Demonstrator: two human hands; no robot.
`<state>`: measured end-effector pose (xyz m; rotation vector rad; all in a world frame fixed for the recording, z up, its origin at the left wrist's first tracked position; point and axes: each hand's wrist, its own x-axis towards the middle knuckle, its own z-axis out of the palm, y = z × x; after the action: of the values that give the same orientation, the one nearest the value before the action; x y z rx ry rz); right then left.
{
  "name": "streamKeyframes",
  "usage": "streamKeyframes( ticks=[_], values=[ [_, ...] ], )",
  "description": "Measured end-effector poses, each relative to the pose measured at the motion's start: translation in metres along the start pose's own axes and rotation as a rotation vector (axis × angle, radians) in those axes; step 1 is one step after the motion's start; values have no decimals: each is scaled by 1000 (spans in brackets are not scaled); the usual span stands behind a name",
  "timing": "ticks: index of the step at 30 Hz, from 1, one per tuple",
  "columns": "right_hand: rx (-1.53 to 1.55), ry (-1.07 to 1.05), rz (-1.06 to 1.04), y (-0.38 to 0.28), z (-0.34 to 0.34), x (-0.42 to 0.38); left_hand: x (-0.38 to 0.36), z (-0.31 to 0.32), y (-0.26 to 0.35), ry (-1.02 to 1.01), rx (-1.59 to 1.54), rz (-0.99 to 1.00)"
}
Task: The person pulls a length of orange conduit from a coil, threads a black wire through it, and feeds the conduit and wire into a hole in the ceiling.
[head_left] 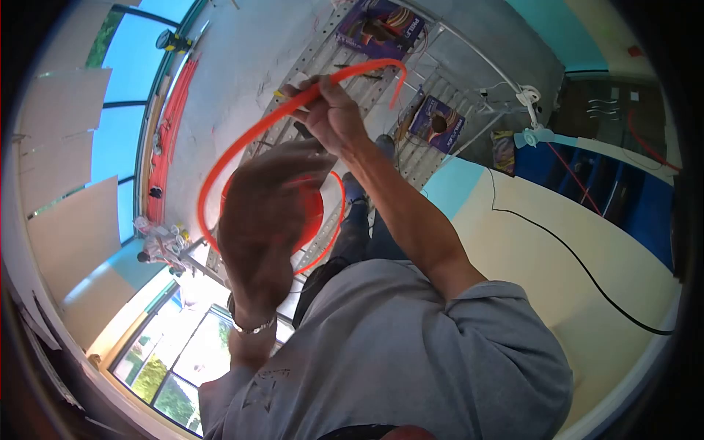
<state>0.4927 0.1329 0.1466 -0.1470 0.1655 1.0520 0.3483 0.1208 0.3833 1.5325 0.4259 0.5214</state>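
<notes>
pinching orange tube (253, 133) in right hand (334, 121), curved end (402, 72) just past it | cannot tell grip of left hand (268, 205) through blur | could kink from overtight bending, or tangle if pulled against orange loop (342, 211) beside left hand

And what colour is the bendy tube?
The tube is bright orange-red, seen best in the head view.

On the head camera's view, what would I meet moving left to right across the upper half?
Tan panels → bundle of red tubes → right hand, holding a curved orange-red tube → smaller purple box → white fitting.
</notes>
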Motion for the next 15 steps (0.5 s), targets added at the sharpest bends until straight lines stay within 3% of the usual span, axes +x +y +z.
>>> streamKeyframes(
  ticks=[3,6,12,15],
  values=[
    [-196,122,-2,38,15,-9,29,45,48,-417,-379,134],
    [-297,-4,35,52,31,-13,36,78,60,-641,-489,124],
    [-498,-49,53,66,35,-29,31,116,68,-804,-416,100],
    [-651,-8,88,69,53,-54,32,135,69,-788,-203,134]
  ],
)
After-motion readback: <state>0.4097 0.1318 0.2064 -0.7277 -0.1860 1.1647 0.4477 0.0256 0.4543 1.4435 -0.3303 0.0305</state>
